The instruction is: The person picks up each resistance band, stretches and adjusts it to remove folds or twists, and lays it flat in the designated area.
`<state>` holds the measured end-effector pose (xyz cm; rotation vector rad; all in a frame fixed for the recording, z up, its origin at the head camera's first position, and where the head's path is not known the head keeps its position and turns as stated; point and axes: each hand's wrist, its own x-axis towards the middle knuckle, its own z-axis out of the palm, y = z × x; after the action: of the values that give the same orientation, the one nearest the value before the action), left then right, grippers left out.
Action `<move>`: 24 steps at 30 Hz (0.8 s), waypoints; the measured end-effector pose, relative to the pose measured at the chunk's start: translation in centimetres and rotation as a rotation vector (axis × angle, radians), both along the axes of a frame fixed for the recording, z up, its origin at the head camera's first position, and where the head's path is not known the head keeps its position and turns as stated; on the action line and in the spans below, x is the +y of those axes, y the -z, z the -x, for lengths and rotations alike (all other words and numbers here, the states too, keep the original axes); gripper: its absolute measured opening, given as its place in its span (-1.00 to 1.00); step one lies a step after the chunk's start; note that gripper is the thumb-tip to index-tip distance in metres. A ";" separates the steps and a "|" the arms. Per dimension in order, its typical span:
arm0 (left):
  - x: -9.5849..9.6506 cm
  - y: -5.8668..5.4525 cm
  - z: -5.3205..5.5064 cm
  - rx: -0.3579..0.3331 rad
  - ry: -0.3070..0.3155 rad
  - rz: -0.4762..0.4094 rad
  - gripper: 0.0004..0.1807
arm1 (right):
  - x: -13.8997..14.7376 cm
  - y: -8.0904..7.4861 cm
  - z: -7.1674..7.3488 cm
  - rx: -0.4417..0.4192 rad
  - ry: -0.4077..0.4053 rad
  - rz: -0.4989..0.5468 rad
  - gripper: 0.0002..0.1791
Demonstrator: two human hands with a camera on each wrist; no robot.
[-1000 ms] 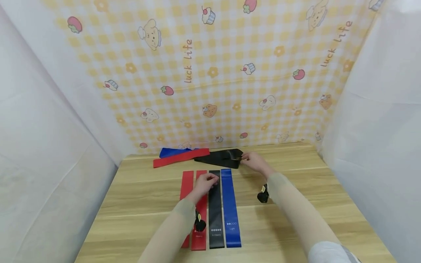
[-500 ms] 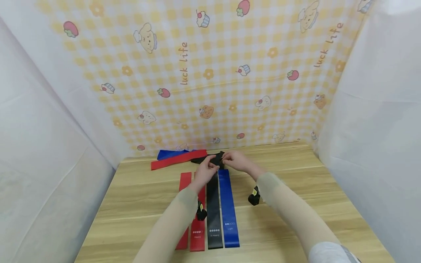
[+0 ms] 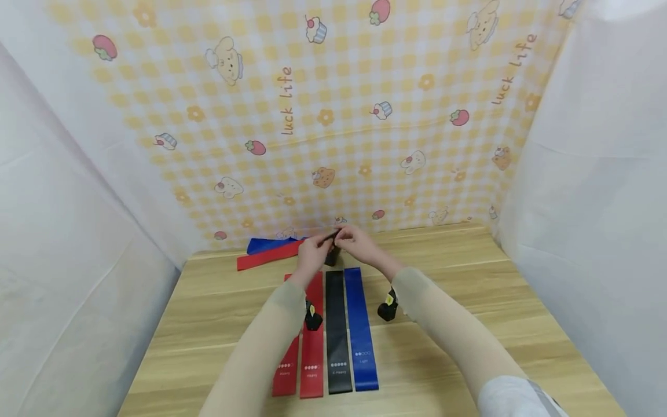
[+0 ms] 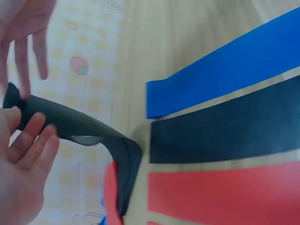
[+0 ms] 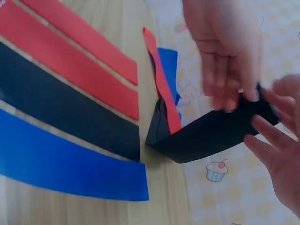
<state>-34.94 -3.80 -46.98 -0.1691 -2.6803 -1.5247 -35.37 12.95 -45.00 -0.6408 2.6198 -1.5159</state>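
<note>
Fingers of both hands are closed on a loose black band (image 3: 332,258) just above the center of the head view, thumb and fingertips of the left hand (image 3: 314,253) and of the right hand (image 3: 358,244) pinching its raised edge close together. Left of them, a loose red band (image 3: 271,255) lies across a loose blue band (image 3: 266,244) at the back of the wooden worktop (image 3: 208,313). Below, side by side, run four flat strips: an outer red strip (image 3: 285,379), an inner red strip (image 3: 312,341), a black strip (image 3: 339,330) and a blue strip (image 3: 361,330). A yellow checked cloth (image 3: 312,139) fills the upper frame. From the left wrist, the loose black band stretches from the left edge, where the left hand grips it at lower left and the right hand's fingers reach down to its end at upper left, then bends and drops toward the bottom, beside the loose red band; the flat strips fill the right side. From the right wrist, the left hand's fingers come down over the band at upper right, the right hand pinches the end at lower right, and the band's other part folds near the center, next to the loose red band.
</note>
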 end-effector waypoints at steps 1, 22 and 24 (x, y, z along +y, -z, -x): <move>-0.2 -0.3 0.1 0.010 -0.006 -0.012 -0.71 | -0.1 0.0 0.0 -0.005 0.041 0.052 -0.84; -3.7 -6.6 -0.4 0.001 0.118 -0.366 -0.64 | -3.6 -1.7 0.3 -0.707 -0.238 0.833 -0.09; -3.6 -6.5 -0.9 0.005 0.155 -0.384 -0.64 | -3.5 -2.0 0.3 -0.707 -0.211 0.940 -0.02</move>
<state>-33.99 -7.39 -40.52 -0.3656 -2.3572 -2.0427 -35.63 9.43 -42.96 -0.2785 1.2324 -2.2938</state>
